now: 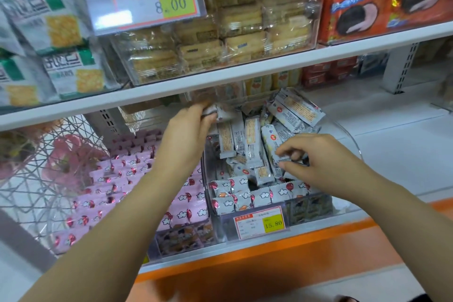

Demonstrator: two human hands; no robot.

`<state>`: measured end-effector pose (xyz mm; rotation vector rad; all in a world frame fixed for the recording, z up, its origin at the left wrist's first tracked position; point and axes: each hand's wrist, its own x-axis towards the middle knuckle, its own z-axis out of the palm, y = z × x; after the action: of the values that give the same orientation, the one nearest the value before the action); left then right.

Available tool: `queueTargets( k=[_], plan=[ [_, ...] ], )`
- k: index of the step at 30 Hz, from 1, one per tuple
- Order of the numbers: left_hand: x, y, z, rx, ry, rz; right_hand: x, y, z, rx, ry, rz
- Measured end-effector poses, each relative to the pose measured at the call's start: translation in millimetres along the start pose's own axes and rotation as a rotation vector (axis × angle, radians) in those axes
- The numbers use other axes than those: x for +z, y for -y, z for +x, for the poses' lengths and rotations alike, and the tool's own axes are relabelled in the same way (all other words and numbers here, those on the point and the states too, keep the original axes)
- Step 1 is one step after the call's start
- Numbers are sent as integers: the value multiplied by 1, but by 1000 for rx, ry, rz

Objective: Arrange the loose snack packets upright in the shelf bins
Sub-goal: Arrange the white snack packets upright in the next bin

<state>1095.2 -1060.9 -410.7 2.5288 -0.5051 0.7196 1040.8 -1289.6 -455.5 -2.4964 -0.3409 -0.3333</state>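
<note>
Left hand, right hand: grips on grey packets

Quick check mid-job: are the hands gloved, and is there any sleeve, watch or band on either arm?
No gloves: the left hand and the right hand are bare. The left forearm and right forearm are bare too, with no sleeve in view up to the frame's edge. No watch, band or marking shows at either wrist.
</note>
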Motion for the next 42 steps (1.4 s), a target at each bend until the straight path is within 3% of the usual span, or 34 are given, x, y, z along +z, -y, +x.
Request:
queueTargets(
  k=[5,14,24,29,34,37,42],
  plan=[
    [10,9,1,24,187,235,0,-1,0,-1,7,14],
    [16,10,19,55,478,267,-2,-1,-1,17,27,27],
    [15,4,9,33,494,310,-2,1,-1,35,60,-77],
    [11,-5,2,106,438,357,2,9,5,82,147,-253],
    [10,-16,-10,276,424,248,6,12,10,77,217,-215],
    [17,-21,-14,356,482,268,5,10,11,70,171,-137],
    [34,-23,-13,392,508,321,4,9,9,43,-89,11]
  ],
)
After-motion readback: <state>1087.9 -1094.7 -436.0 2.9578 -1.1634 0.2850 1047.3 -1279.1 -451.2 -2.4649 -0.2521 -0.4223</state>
